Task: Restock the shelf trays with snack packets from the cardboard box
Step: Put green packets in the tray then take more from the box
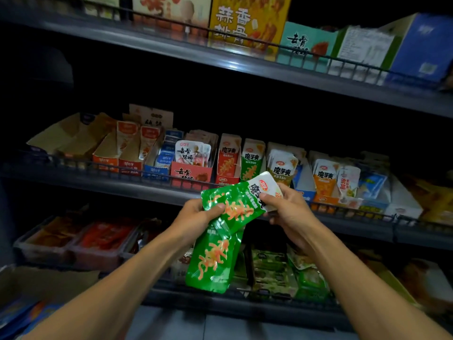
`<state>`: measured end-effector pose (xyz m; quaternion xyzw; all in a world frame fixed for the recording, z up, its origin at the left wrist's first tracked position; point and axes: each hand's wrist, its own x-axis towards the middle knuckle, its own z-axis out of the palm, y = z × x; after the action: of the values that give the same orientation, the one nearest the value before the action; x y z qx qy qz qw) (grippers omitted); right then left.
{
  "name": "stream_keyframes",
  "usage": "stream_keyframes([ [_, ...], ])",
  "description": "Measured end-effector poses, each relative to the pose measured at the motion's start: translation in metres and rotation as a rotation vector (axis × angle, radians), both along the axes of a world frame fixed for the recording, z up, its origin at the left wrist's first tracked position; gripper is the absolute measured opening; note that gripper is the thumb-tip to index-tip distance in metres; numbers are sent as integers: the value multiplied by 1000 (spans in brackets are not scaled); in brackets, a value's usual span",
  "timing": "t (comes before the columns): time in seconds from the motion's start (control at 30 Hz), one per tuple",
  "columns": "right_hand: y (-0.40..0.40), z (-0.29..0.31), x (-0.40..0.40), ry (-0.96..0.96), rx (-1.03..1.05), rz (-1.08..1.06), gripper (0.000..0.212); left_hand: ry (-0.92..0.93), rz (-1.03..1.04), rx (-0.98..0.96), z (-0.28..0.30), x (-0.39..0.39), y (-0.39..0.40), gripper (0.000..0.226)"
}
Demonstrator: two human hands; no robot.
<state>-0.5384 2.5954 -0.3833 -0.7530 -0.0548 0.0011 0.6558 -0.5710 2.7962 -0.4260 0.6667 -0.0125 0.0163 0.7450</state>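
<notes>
Both hands, left (196,215) and right (285,207), grip green 魔芋爽 packets (235,204).

Your two forearms enter from the near edge, one at the left, one at the right. Both are bare from the frame edge up to the wrists; no sleeve edge shows anywhere along them. Your left hand (196,214) and right hand (289,207) wear no gloves. No watch, band or ring shows on wrists or fingers. Fingernails look short and plain.
</notes>
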Motion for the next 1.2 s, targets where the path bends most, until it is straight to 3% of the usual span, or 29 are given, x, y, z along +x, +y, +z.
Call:
stream_keyframes([
  [0.13,-15,14,-2,-53,-148,68,20,-22,-84,153,6,2,10,29],
  [0.27,-10,21,1,-87,-238,111,15,-82,-206,434,11,0,-5,25],
  [0.47,-6,21,14,-19,-173,78,22,-94,-279,463,5,17,-20,11],
  [0.77,-20,48,51,48,-398,192,32,-128,-321,537,14,61,-22,20],
  [0.87,-23,55,68,-11,-485,175,29,-119,-320,471,18,77,-23,38],
  [0.93,-29,63,80,-63,-473,98,30,-121,-290,541,16,93,-17,52],
  [1.1,-41,85,117,-267,-504,-108,30,-207,-211,639,15,125,-6,26],
  [1.2,-37,92,146,-350,-544,-143,30,-228,-262,702,24,135,-8,55],
])
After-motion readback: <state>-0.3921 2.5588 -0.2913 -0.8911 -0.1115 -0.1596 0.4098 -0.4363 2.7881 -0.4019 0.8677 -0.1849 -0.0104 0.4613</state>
